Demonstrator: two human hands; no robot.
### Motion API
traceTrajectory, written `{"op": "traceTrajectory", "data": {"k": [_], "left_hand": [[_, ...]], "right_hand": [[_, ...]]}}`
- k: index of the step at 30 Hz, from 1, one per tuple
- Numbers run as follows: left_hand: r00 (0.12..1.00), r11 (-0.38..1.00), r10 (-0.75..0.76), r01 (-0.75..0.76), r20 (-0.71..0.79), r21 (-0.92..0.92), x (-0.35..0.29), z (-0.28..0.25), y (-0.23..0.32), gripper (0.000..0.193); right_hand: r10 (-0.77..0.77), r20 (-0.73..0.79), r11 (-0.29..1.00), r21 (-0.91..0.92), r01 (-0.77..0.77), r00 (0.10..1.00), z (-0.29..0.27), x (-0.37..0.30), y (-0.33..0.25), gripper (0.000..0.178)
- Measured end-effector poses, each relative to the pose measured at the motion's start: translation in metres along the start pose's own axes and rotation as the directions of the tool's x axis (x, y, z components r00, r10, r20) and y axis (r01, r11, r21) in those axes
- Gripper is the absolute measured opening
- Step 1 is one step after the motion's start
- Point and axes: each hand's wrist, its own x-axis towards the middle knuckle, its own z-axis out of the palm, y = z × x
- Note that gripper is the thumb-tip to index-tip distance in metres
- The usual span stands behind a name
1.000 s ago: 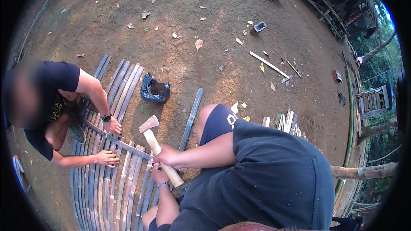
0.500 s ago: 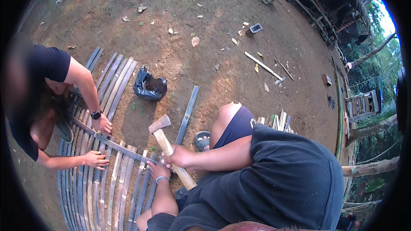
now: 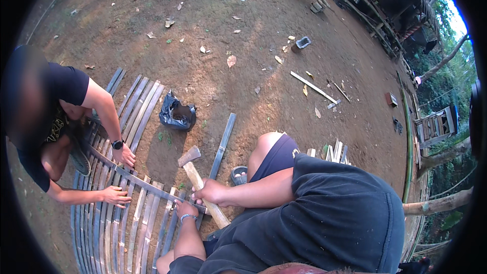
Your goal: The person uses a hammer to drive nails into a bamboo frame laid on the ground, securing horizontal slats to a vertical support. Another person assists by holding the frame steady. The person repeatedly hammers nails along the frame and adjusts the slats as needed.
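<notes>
The axe (image 3: 194,174) is held a bit farther to the right over the ground (image 3: 269,89) than one second earlier. Its wooden handle (image 3: 217,214) is wrapped by the closed right hand (image 3: 210,193), and its metal head (image 3: 189,156) is pointed away from the body. The left hand (image 3: 186,209) is placed just beside the right one — its fingers are set at the end of the long cross strip (image 3: 144,185). Whether anything small is pinched there cannot be told. A bracelet (image 3: 188,217) is worn on that wrist.

The cross strip is laid over lots of thin slats (image 3: 149,218), which are spread side by side on the ground. Over on the left, the slats are touched by another person's hands (image 3: 116,196), one on each side of the cross strip, with the fingers spread. A black watch (image 3: 117,144) is worn there too.

A black plastic bag (image 3: 177,114) is set near the slats — its top is open. One loose strip (image 3: 223,144) is seen between the bag and the bent knee (image 3: 264,152), with a dark sandal (image 3: 238,175) just beside it.
</notes>
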Motion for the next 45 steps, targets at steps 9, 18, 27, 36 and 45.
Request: {"op": "traceTrajectory", "data": {"k": [9, 18, 27, 36, 45], "left_hand": [[0.996, 0.992, 0.088, -0.09, -0.035, -0.083, 0.025, 0.017, -0.024, 0.041], [0.987, 0.936, 0.042, -0.094, -0.158, -0.339, 0.021, 0.002, -0.048, 0.017], [0.933, 0.855, 0.277, -0.348, -0.229, -0.384, 0.023, 0.006, -0.045, 0.033], [0.979, 0.849, 0.133, -0.193, -0.154, -0.492, -0.083, -0.103, 0.022, 0.02], [0.957, 0.828, 0.097, -0.231, -0.275, -0.512, -0.085, -0.077, -0.048, 0.008]], "right_hand": [[0.005, 0.049, 0.982, -0.188, 0.004, 0.999, -0.003, 0.021, 0.009, 0.029], [-0.012, 0.065, 0.956, -0.292, 0.03, 0.998, 0.017, -0.006, -0.025, 0.03], [-0.145, 0.053, 0.852, -0.502, 0.151, 0.988, 0.035, 0.024, -0.023, 0.024], [-0.157, 0.061, 0.861, -0.48, 0.166, 0.986, 0.04, 0.039, -0.024, 0.046], [-0.22, 0.028, 0.873, -0.441, 0.21, 0.975, 0.054, 0.049, -0.023, 0.027]]}}
